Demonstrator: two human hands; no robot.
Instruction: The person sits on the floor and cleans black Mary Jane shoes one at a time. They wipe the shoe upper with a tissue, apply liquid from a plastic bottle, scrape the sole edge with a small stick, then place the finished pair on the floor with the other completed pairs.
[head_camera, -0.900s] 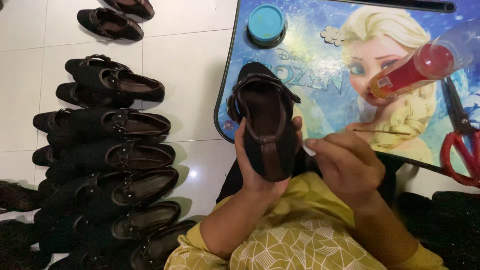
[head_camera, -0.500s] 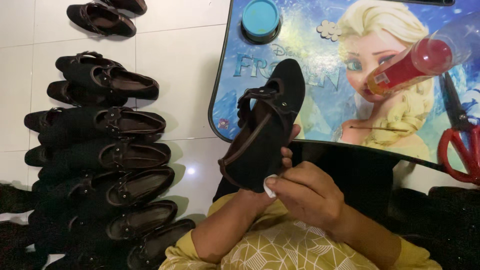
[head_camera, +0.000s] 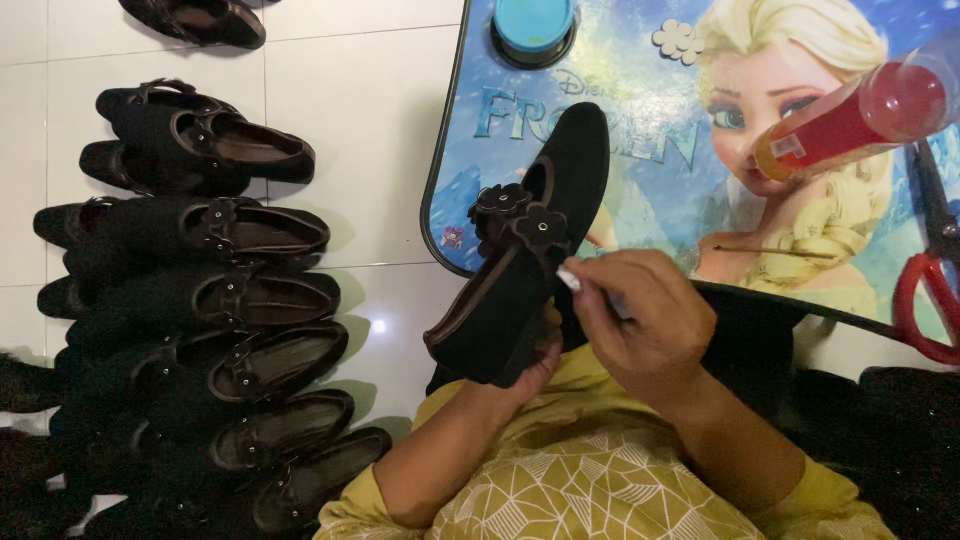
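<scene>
White floor tiles (head_camera: 370, 110) carry a row of soft black shoes (head_camera: 215, 300). Over the picture desk (head_camera: 640, 190), the left hand (head_camera: 535, 365) grips a fuzzy black shoe (head_camera: 530, 260) underneath; the right hand (head_camera: 645, 320) pinches its flower strap (head_camera: 520, 222).

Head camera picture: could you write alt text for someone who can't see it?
Seen from above, a person's left hand holds a black shoe with flower trim while the right hand touches its strap. A row of matching black shoes lies on the white floor, beside a small blue table with a red bottle and scissors.
</scene>
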